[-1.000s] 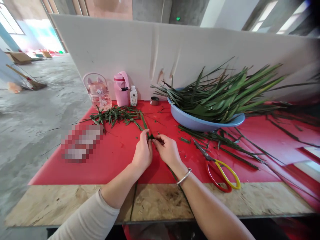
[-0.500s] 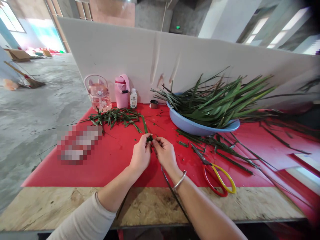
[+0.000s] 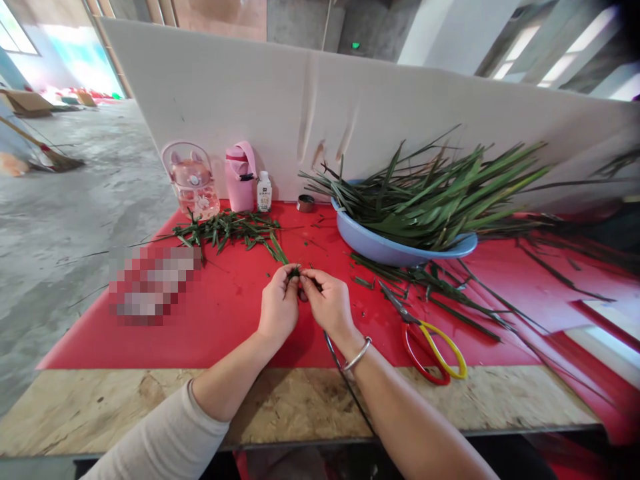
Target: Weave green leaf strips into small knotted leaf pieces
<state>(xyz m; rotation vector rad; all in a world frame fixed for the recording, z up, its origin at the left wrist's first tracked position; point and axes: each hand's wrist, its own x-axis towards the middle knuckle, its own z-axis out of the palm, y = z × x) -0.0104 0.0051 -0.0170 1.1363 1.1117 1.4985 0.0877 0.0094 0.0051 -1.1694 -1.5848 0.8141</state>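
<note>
My left hand [image 3: 280, 303] pinches a small bunch of green leaf strips [image 3: 294, 272] over the red table cover. A longer green strip [image 3: 279, 250] sticks out from it toward the back left. Close against it, my right hand [image 3: 327, 303] has its thumb and fingers closed on the same leaf piece. From below the right hand a long dark strip [image 3: 345, 380] trails down past the wrist bracelet to the table's front edge. Fingers cover most of the held piece, so its shape is partly hidden.
Scissors [image 3: 417, 337] with red and yellow handles lie right of my hands. Behind them stands a blue basin [image 3: 400, 252] heaped with long leaves. Leaf scraps [image 3: 225, 230] lie at the back left, before a clear jug [image 3: 195, 187], a pink bottle [image 3: 241, 180] and a small white bottle [image 3: 264, 192].
The view has shifted slightly. Both hands stay together on the leaf piece, their fingers slightly rearranged, and the strip protruding at the back now leans further left.
</note>
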